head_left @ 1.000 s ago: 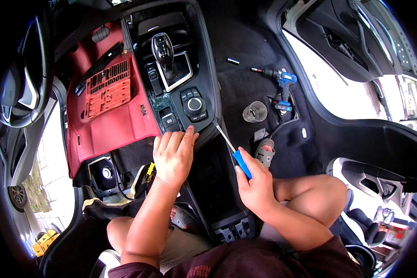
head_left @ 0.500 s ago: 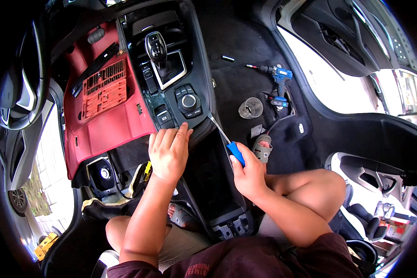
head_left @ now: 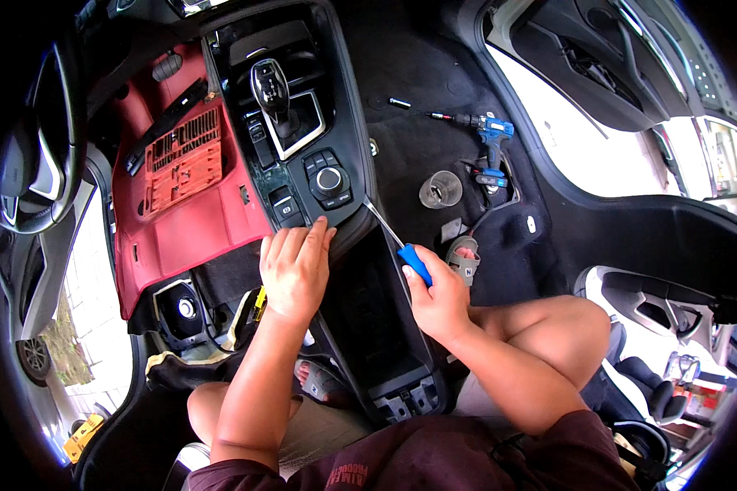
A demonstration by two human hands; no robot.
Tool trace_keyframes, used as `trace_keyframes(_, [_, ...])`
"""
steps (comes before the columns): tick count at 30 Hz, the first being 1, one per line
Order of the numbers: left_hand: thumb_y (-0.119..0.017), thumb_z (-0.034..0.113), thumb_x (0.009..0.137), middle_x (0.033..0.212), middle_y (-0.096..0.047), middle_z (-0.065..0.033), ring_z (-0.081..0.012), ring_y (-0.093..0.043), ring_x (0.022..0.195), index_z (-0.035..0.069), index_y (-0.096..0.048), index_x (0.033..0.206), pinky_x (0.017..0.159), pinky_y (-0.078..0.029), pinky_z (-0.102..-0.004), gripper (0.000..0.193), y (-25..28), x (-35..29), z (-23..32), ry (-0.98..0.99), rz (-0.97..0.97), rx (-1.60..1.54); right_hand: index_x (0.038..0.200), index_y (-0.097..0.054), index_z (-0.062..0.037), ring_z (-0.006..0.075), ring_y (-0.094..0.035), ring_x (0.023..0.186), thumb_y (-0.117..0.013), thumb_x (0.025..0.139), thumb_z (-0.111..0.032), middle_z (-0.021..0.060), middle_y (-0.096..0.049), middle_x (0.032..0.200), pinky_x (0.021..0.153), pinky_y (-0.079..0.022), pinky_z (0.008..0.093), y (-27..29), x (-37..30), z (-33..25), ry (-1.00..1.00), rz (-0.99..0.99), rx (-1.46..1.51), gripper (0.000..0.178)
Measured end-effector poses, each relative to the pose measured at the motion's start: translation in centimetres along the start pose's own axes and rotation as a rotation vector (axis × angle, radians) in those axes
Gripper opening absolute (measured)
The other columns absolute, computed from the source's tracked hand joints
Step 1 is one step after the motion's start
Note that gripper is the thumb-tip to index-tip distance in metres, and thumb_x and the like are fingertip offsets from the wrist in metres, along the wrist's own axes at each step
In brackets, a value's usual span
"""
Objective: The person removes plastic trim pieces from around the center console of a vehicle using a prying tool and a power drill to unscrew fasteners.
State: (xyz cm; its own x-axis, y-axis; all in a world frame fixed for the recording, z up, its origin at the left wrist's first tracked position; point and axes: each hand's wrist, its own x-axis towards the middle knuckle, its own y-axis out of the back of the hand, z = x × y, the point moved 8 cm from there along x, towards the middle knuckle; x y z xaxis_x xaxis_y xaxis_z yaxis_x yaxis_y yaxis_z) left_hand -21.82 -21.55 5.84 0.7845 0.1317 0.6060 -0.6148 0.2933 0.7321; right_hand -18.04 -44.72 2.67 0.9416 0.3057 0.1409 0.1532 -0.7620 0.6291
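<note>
The black centre console trim panel (head_left: 349, 221) carries a shiny gear lever (head_left: 271, 92) and a round control knob (head_left: 329, 180). My left hand (head_left: 293, 268) grips the panel's rear edge, fingers close together; the thumb and fingertips beneath the edge are hidden. In my right hand (head_left: 439, 295) is a blue-handled screwdriver (head_left: 413, 263), closed in my fingers. Its metal shaft slants up and left, with the tip at the panel's right rear edge. Below the panel, the open console bin (head_left: 368, 319) lies between my forearms.
On the red floor mat (head_left: 205, 221) to the left lies an orange bit case (head_left: 182, 176). A blue cordless drill (head_left: 491, 141), a clear cup (head_left: 440, 190) and a small dark cylinder (head_left: 400, 103) are on the black carpet (head_left: 409, 74) at right. The steering wheel (head_left: 70, 147) borders the left.
The trim panel's rear end has shifted slightly up and left with my left hand. The screwdriver and right hand have moved slightly the same way, with the tip still at the edge.
</note>
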Motion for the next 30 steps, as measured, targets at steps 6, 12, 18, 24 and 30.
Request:
trace_keyframes(6, [-0.085,0.013,0.091,0.085,-0.068,-0.0048,-0.0250,-0.065,0.078,0.007,-0.078,0.114,0.073,-0.046,-0.0403,0.025,-0.1,0.1,0.1,0.022,-0.015,-0.004,0.133,-0.069,-0.0009,0.0359,-0.076,0.095,-0.071,0.105,-0.016,0.0218,-0.077,0.111,0.082,-0.059,0.0403,-2.1,-0.7,3.7,-0.250,-0.146,0.370,0.032])
trace_keyframes(12, [-0.085,0.012,0.090,0.085,-0.066,-0.0043,-0.0237,-0.064,0.077,0.007,-0.078,0.115,0.072,-0.046,-0.0399,0.026,-0.1,-0.2,-0.1,-0.003,0.012,-0.024,0.134,-0.068,0.0006,0.0367,-0.076,0.095,-0.071,0.104,-0.012,0.0224,-0.076,0.110,0.082,-0.060,0.0399,0.2,0.1,-1.2,0.001,-0.060,-0.169,0.032])
trace_keyframes(18, [-0.085,0.016,0.090,0.089,-0.064,-0.0041,-0.0240,-0.064,0.083,0.008,-0.079,0.117,0.075,-0.046,-0.0401,0.029,-0.6,0.2,0.0,0.013,-0.093,0.005,0.132,-0.072,0.0002,0.0229,-0.078,0.099,-0.074,0.105,-0.017,0.0184,-0.080,0.111,0.088,-0.059,0.0338,0.5,0.2,0.6,-0.090,-0.006,0.141,0.031])
trace_keyframes(24, [-0.091,0.032,0.082,0.099,-0.063,-0.0039,-0.0252,-0.063,0.097,0.010,-0.082,0.110,0.085,-0.048,-0.0416,0.037,-0.7,3.7,0.0,0.126,-0.170,0.029,0.130,-0.072,0.0010,0.0238,-0.079,0.097,-0.075,0.104,-0.013,0.0209,-0.080,0.109,0.087,-0.059,0.0347,0.7,0.3,0.4,-0.191,-0.060,0.259,0.030])
trace_keyframes(30, [-0.084,0.021,0.089,0.105,-0.070,-0.0038,-0.0259,-0.066,0.098,0.008,-0.080,0.107,0.086,-0.049,-0.0415,0.022,-2.8,4.1,2.7,-0.010,-0.153,0.060,0.130,-0.073,-0.0010,0.0316,-0.078,0.092,-0.075,0.102,-0.012,0.0200,-0.077,0.105,0.082,-0.060,0.0382,1.6,1.0,-0.4,-0.010,-0.010,0.153,0.030])
